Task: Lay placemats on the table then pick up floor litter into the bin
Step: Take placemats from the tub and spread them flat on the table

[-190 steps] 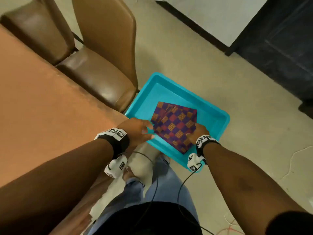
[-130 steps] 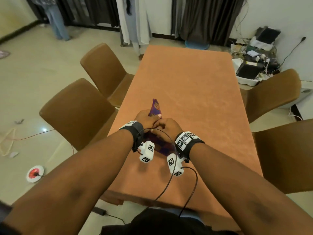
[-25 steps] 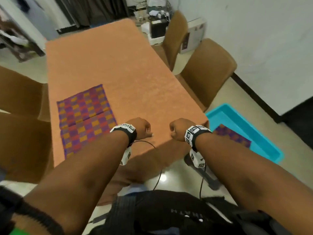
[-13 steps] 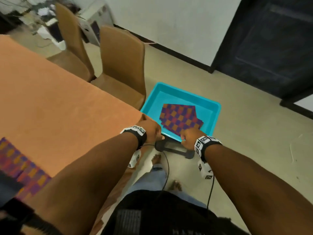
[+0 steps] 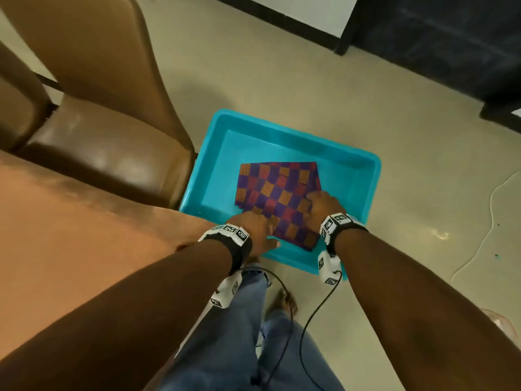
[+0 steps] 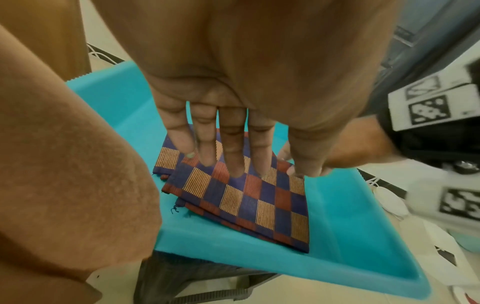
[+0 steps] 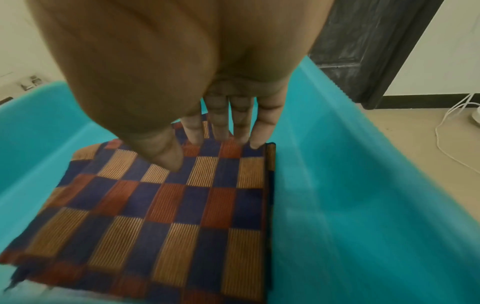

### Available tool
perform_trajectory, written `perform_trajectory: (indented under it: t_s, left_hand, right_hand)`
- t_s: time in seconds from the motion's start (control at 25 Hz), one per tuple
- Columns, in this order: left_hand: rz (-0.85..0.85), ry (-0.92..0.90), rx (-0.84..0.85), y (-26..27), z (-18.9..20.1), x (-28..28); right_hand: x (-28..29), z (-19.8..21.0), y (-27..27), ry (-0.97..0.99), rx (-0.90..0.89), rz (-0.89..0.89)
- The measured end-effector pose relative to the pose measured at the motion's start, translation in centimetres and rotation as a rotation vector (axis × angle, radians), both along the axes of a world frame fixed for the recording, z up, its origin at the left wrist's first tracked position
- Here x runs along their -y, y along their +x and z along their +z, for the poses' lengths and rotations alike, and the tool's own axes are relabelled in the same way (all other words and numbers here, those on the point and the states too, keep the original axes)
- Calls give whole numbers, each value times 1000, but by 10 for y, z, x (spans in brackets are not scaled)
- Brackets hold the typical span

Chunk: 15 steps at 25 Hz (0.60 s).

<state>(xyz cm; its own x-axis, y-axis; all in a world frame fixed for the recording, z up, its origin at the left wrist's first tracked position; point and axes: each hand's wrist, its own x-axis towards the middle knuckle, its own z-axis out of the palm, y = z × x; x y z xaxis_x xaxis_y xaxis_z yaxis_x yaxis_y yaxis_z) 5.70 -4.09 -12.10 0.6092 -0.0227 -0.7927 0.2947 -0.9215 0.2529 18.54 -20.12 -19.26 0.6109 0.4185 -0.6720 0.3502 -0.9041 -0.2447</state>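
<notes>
**Both hands are on the mats in the blue tub**

The folded placemats (image 5: pixel 277 194) lie in a small pile on the bottom of the turquoise tub (image 5: pixel 352 165). The tub sits by the corner of the table (image 5: pixel 70 235), next to a brown chair (image 5: pixel 112 142). The top mat is turned a little, so one corner points back at the person.

The mats are right under both hands, a bit forward and down. The left hand (image 5: pixel 255 228) is at the near left edge of the pile. Its fingers (image 6: pixel 233 152) are straight and reach over the top mat, and they hold nothing. The right hand (image 5: pixel 321 204) is at the near right edge. Its fingers (image 7: pixel 241 127) point down onto the mat and its thumb (image 7: pixel 166 154) is almost on the cloth. It may be starting to pinch the edge, but the wrist picture is blurry, so I cannot tell.

Both hands are about as near. I think the next move is to lift the top mat by its two near sides.
</notes>
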Motion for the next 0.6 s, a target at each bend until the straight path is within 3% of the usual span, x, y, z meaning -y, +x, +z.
perform_trajectory:
  t_s: [0.16, 0.36, 0.48, 0.6]
  left_hand:
    - [16, 6, -31, 6, -15, -18]
    - [134, -15, -18, 2, -10, -35]
    - [242, -31, 12, -5, 5, -42]
    - [373, -44, 55, -23, 34, -43]
  right_hand:
    - [-17, -30, 28, -12, -72, -115]
    - [-22, -12, 10, -43, -11, 20]
    - [-21, 20, -8, 109, -80, -140]
    - [-30, 83, -21, 336, -242, -353]
